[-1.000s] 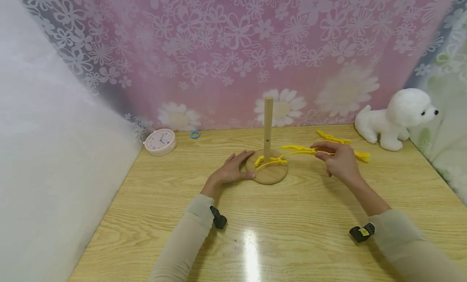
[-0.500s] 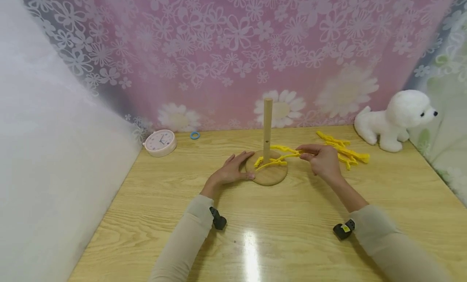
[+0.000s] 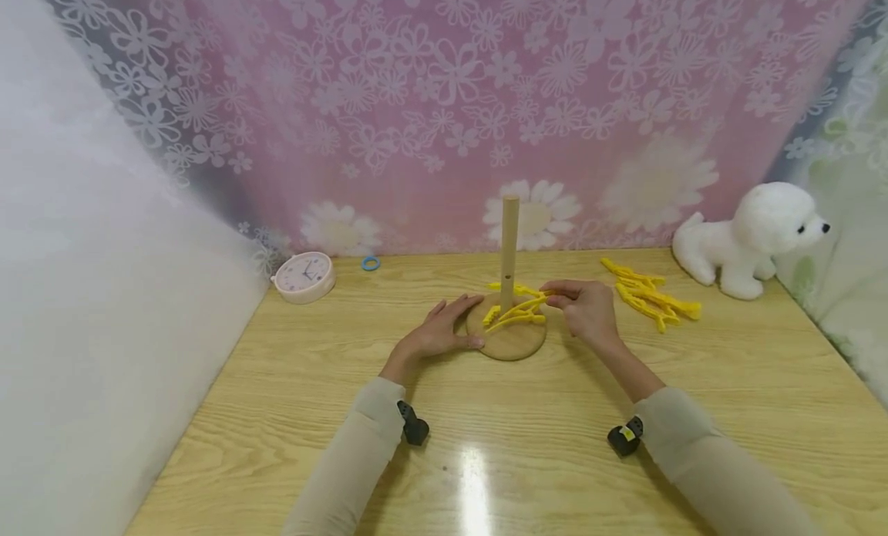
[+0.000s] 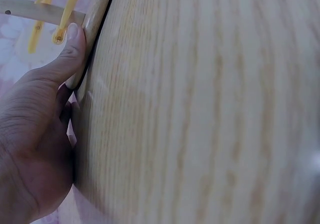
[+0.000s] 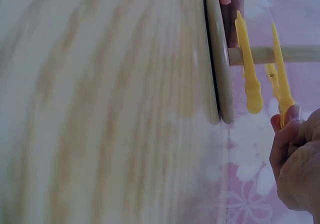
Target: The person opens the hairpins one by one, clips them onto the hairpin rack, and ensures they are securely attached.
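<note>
At the left, the left grip [image 3: 435, 332] is relaxed, its fingers and thumb spread against the edge of the round wooden base [image 3: 513, 349] without clasping it; best to hold that light pressure, so the upright post [image 3: 509, 251] stays vertical on the counter [image 3: 326, 412] if anything knocks it. At the post's foot sits one yellow branched piece [image 5: 250, 78], with the held yellow piece [image 5: 281, 73] above it, its two prongs reaching along either side of the post. That placement probably wants the prongs kept level and the post centred between them, lowered gently so they do not snag or shove the piece beneath; whether the two touch in the head view is hard to tell. The right grip [image 3: 590, 311] pinches the held piece by its near end, a sensible hold that leaves the prongs free. Farther right lies a loose heap of yellow pieces [image 3: 645, 289]. Against the frame a second ago, the left grip and base look much the same; the held piece has come leftward, from just short of the post to astride it; the right grip has travelled with it, uncovering the heap.
</note>
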The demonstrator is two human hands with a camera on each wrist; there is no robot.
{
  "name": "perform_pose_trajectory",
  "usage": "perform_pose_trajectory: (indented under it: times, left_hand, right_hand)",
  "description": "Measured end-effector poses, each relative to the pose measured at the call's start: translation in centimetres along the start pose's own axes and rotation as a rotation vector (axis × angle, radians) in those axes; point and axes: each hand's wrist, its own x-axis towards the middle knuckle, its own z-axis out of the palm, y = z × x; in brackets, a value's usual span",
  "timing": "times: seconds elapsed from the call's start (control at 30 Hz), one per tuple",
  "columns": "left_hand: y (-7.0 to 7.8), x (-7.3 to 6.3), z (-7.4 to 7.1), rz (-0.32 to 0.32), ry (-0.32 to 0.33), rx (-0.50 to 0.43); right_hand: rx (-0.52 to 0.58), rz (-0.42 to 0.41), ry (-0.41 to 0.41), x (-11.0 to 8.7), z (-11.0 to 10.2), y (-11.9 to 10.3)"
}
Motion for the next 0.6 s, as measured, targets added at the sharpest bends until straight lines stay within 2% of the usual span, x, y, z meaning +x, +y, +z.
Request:
perform_pose_trajectory:
  times: [0.23, 0.37, 0.6]
  left_hand:
    - [-0.03, 0.00, 0.05, 0.008, 0.003, 0.004]
    - [0.14, -0.08, 0.04, -0.012, 0.004, 0.004]
    - [0.20, -0.01, 0.04, -0.008, 0.001, 0.004]
  right_hand:
    - [-0.016, 0.026, -0.049, 0.02, 0.77, -0.45]
    - [-0.015, 0.042, -0.098, -0.10, 0.84, -0.42]
    - [-0.043, -0.002, -0.118, 0.12, 0.88, -0.27]
